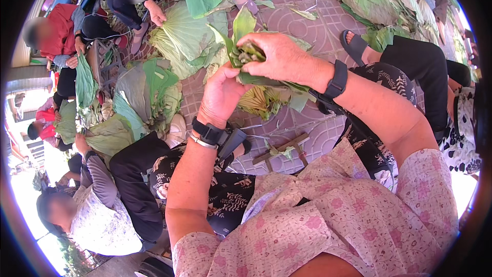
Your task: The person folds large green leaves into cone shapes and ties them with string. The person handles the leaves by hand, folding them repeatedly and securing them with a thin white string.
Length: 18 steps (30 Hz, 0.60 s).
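Both my hands hold a bundle of folded green leaves (250, 53) in front of me. My right hand (282, 59) wraps its far and right sides, thumb and fingers curled around the rolled or stacked ends. From below and the left, my left hand (219, 94) grips the bundle, with its thumb against the near edge. Some of its fingers are hidden behind the leaves. A broad leaf tip (244, 23) sticks up beyond the bundle. Below my hands, yellowish-green leaves (255, 102) lie on the patterned paving (200, 96).
Large leaf stacks lie ahead (192, 38), at left (148, 92) and at far right (371, 2). A low wooden frame (282, 150) stands between my knees. Several seated people handle leaves at left; a person's sandalled foot (355, 48) is at right.
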Available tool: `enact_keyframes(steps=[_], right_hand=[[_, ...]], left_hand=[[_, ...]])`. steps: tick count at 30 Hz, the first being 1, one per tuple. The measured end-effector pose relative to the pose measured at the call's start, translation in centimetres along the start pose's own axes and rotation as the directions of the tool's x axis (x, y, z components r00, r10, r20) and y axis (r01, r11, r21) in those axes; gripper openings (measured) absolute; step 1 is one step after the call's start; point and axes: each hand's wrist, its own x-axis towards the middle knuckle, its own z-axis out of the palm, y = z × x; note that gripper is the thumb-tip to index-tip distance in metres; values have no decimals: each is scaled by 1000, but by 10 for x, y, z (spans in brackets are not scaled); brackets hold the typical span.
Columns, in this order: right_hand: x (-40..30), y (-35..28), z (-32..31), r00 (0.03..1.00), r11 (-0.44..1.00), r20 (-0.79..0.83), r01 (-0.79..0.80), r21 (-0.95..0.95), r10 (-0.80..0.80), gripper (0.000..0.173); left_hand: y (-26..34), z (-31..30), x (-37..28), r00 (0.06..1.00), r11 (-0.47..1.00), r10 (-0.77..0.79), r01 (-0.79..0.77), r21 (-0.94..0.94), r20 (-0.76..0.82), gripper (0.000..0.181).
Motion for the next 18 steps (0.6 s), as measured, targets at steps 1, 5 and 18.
enact_keyframes(steps=[1, 5, 18], right_hand=[[-2, -1, 2, 998, 994, 22, 69, -85, -67, 41], [-9, 1, 11, 993, 942, 6, 117, -316, -121, 38], [29, 30, -48, 897, 934, -305, -245, 258, 320, 37]], left_hand=[[-3, -2, 2, 1000, 1000, -6, 6, 12, -18, 43], [-9, -3, 4, 999, 990, -4, 9, 144, -35, 44], [17, -9, 0, 944, 965, 173, -106, 240, -281, 34]])
